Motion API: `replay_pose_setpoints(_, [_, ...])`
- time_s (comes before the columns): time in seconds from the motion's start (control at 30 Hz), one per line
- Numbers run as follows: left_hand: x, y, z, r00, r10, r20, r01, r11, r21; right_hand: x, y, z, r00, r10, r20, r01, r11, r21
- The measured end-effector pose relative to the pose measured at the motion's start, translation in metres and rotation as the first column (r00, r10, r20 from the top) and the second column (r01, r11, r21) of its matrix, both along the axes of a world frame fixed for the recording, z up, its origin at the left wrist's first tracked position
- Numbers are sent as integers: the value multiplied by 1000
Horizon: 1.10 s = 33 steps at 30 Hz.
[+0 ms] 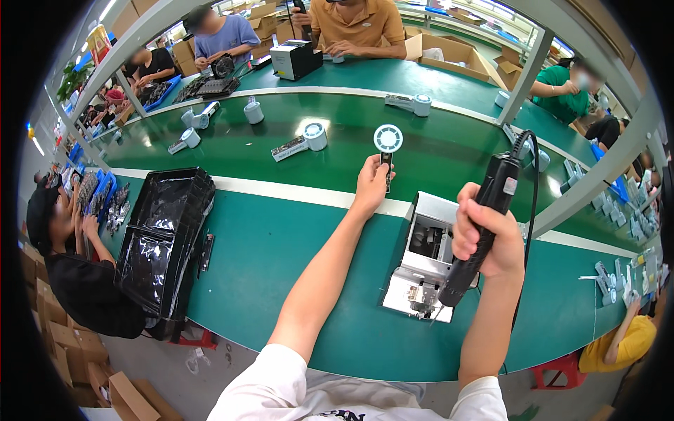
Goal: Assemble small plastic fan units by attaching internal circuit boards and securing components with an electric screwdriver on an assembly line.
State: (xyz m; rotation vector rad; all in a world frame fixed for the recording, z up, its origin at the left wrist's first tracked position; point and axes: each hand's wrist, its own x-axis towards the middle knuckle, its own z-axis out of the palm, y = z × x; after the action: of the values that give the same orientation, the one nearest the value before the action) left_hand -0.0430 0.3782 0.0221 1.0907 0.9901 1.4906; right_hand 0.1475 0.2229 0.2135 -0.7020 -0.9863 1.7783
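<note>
My left hand (pixel 375 181) is stretched out over the far green belt. Its fingers are closed around the dark handle of a small handheld fan (pixel 387 139), whose round light-blue head faces up. In my right hand (pixel 493 231) is a black electric screwdriver (pixel 469 272), tilted with its tip pointing down to the left and its cable rising from the top. Below that tip stands a silver screw feeder (pixel 401 289) with an open top, partly hidden by the screwdriver and my hand.
Black plastic trays (pixel 156 259) stand at the left, beside a thin dark tool (pixel 206 252). Several fans, one of them a fan with a pale handle (pixel 315 137), lie along the green belt (pixel 232 151). Grey frame posts (pixel 588 184) cross the right. Co-workers sit around.
</note>
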Motion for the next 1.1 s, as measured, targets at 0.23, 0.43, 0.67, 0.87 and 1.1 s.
replay_pose_setpoints(0.23, [-3,0,-1,1000,-7,22,7,1000,13,-3,11,-10,994,73,-81,-77,996,-49])
replay_pose_setpoints(0.43, [-2,1,-3,1000,5,4,-5,1000,14,-10,11,-12,996,70,-50,-74,994,-74])
replay_pose_setpoints(0.67, [-3,1,-2,1000,3,6,-3,1000,28,-11,11,-11,997,63,-34,-65,996,-67])
replay_pose_setpoints(0.87, [-3,-1,1,999,-7,37,6,1000,20,-12,11,-11,999,45,-27,-47,997,-66])
replay_pose_setpoints(1.1, [-4,0,-1,1000,1,10,-1,1000,26,-14,11,-10,999,34,-5,-34,998,-62])
